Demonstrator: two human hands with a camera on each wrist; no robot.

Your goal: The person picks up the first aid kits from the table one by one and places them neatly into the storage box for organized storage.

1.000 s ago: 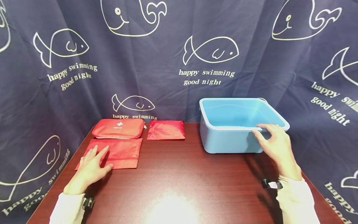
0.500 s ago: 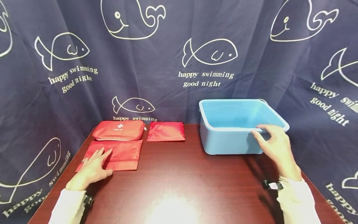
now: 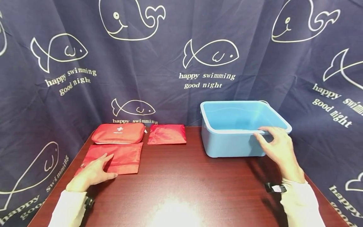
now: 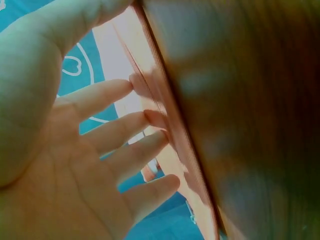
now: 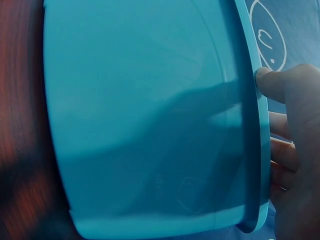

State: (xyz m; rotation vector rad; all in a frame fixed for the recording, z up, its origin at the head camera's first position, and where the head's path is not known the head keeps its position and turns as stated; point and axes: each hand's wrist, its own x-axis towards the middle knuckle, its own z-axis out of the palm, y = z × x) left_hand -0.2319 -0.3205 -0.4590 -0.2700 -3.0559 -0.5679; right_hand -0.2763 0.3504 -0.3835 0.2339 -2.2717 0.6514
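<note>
A flat red zippered pouch [image 3: 119, 154] lies at the left of the table. Over its lower left part is my left hand [image 3: 92, 173], fingers spread and extended, thumb pointing right. In the left wrist view the left hand's fingertips [image 4: 170, 182] are right at the pouch's surface [image 4: 160, 80], with nothing in the palm. My right hand [image 3: 279, 146] grips the near rim of a light blue plastic bin [image 3: 232, 143] toward its right corner. The right wrist view has the thumb against the outside of the bin's rim [image 5: 264, 150], the other fingers reaching over it.
Behind the flat pouch sits a padded red first aid case [image 3: 119, 133] with a white cross. A smaller shiny red packet [image 3: 166, 134] lies to its right. A dark blue curtain [image 3: 170, 63] with fish drawings surrounds the brown table [image 3: 175, 179] at the back and sides.
My left hand has shifted slightly down and to the right over the flat pouch. The right hand keeps its place on the bin's rim; the whole view has shifted a little.
</note>
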